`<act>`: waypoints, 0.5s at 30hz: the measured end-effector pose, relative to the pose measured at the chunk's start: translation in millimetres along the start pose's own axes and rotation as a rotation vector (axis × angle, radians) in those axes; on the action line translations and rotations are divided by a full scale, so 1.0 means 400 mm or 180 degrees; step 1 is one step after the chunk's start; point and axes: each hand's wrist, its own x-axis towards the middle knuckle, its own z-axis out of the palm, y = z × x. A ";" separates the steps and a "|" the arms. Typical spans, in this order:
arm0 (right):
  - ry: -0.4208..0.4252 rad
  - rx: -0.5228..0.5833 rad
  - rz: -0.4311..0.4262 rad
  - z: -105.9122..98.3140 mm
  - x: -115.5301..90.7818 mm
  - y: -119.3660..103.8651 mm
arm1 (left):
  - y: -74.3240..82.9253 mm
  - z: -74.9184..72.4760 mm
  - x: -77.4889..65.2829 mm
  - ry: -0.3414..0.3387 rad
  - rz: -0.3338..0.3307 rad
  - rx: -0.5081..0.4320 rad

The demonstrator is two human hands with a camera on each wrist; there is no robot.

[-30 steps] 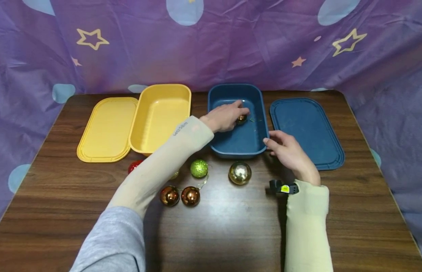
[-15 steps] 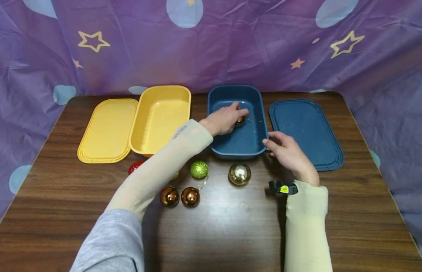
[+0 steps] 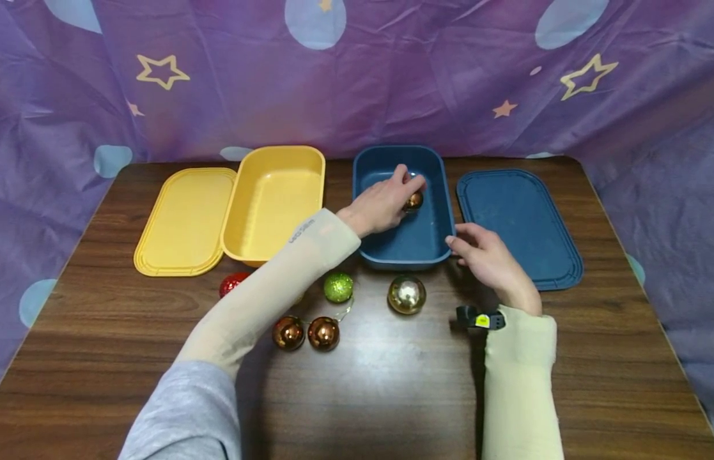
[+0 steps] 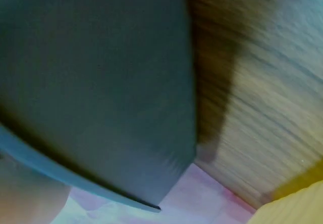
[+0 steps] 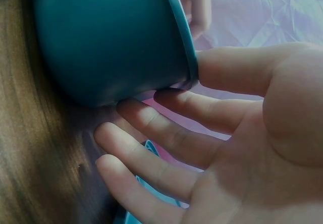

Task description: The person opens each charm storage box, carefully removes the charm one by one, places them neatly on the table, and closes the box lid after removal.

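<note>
My left hand (image 3: 382,203) reaches into the blue box (image 3: 404,259) and holds a shiny brown bauble (image 3: 415,200) by its fingertips. Part of that bauble is hidden by the hand. At the box's right front side, my right hand (image 3: 490,257) touches the rim with its thumb and the outer wall with its fingers, which are nearly straight in the right wrist view. The box wall (image 4: 101,82) fills much of the left wrist view, so the left fingers are hidden there.
Before the boxes lie a gold bauble (image 3: 406,294), a green glitter bauble (image 3: 338,287), two brown baubles (image 3: 324,333) and a red one (image 3: 232,282), partly behind the left forearm. A yellow box (image 3: 232,252), yellow lid (image 3: 184,223) and blue lid (image 3: 518,223) stand alongside.
The left hand and the brown bauble have shifted slightly right and up within the blue box, and the fingers are more bent. The right hand stays at the rim.
</note>
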 end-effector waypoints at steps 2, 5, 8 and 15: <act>-0.0010 -0.0001 0.0017 0.000 0.000 0.000 | 0.005 -0.003 -0.004 0.0087 0.0040 -0.0094; -0.0017 -0.0009 0.0036 0.000 0.000 0.000 | 0.014 -0.010 -0.011 0.0162 0.0065 -0.0143; -0.0010 -0.0027 0.0009 0.000 0.000 0.000 | 0.024 -0.019 -0.020 0.0200 0.0075 -0.0175; -0.0019 -0.0031 0.0010 -0.001 0.003 0.003 | 0.046 -0.045 -0.042 0.0179 -0.0056 -0.0415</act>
